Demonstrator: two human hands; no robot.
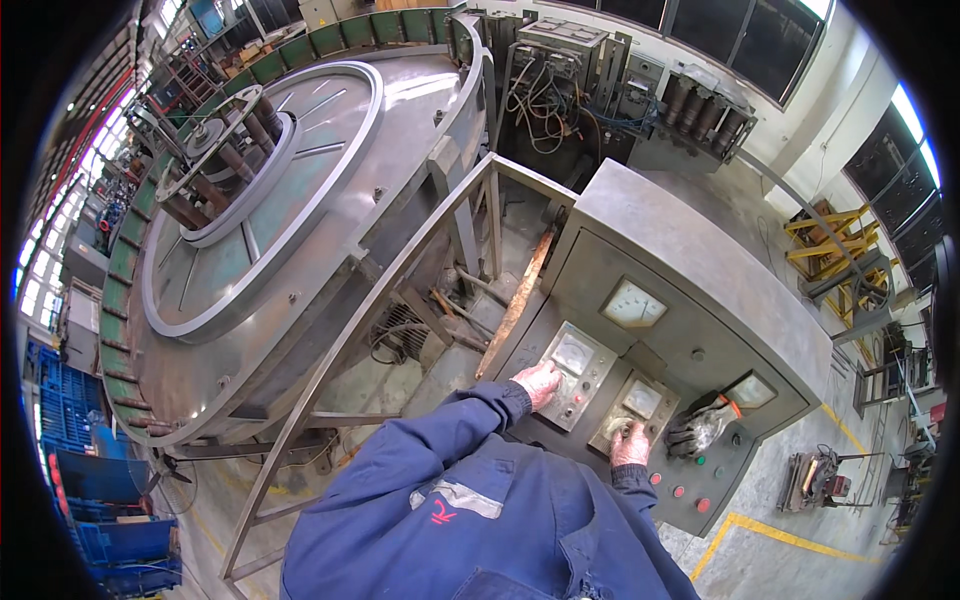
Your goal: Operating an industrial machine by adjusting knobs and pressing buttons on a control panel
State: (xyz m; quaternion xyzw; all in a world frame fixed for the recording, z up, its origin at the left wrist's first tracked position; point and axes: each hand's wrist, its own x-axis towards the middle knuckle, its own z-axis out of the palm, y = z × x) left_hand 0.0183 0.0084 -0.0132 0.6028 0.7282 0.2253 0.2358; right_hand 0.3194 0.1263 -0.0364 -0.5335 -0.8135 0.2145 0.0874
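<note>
I'm resting my left grip [540, 383] over the left meter module's [581, 366] left edge and my right grip [631, 445] over the right meter module's [643, 400] lower end, both modules sitting toward the console's [690, 235] lower-left edge, but can't tell whether either is pinching anything.

From head height, 1 wide fisheye view looks forward and steeply down, close over the near edge of the control console [690, 230], farther from the round machine table [412, 118].

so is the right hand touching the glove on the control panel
Apart: the head view shows bare grey control panel between the right hand and the glove.
</note>
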